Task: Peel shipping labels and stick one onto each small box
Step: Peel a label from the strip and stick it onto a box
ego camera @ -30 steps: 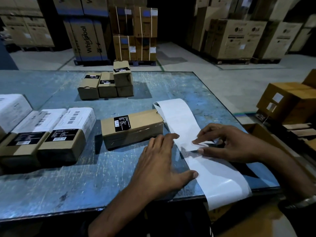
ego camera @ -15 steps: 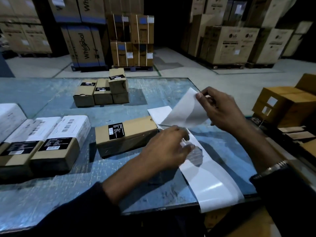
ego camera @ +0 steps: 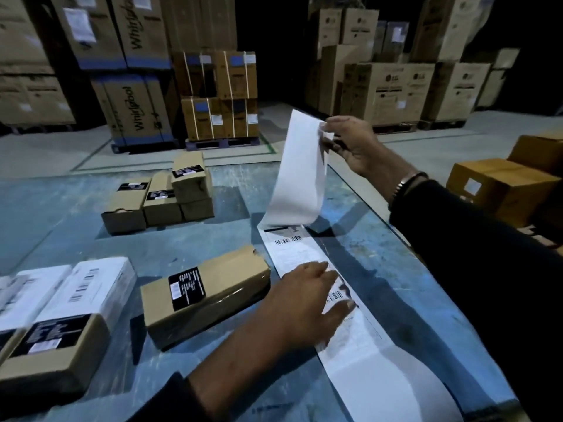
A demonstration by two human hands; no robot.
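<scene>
I see my right hand [ego camera: 350, 144] at 1 o'clock pinching a white sheet [ego camera: 300, 175] lifted off the label strip [ego camera: 307, 254]; my left hand [ego camera: 307, 303] presses flat, fingers straight, on that strip on the counter [ego camera: 213, 242], beside the brown box [ego camera: 207, 293] at 9 o'clock.

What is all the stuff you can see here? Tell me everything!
Table: one, blue, scuffed, under everything.
Label strip: one, white, along the table's right side.
Peeled sheet: one, white, lifted up from the strip's far end.
Plain box: one, brown with a black sticker, mid table.
Labelled boxes: at least two, brown with white labels, near left.
Small boxes: four, brown, far group, one stacked.
Big cartons: many, brown, on the floor behind.
Left hand: presses the strip flat.
Right hand: pinches the peeled sheet.
</scene>
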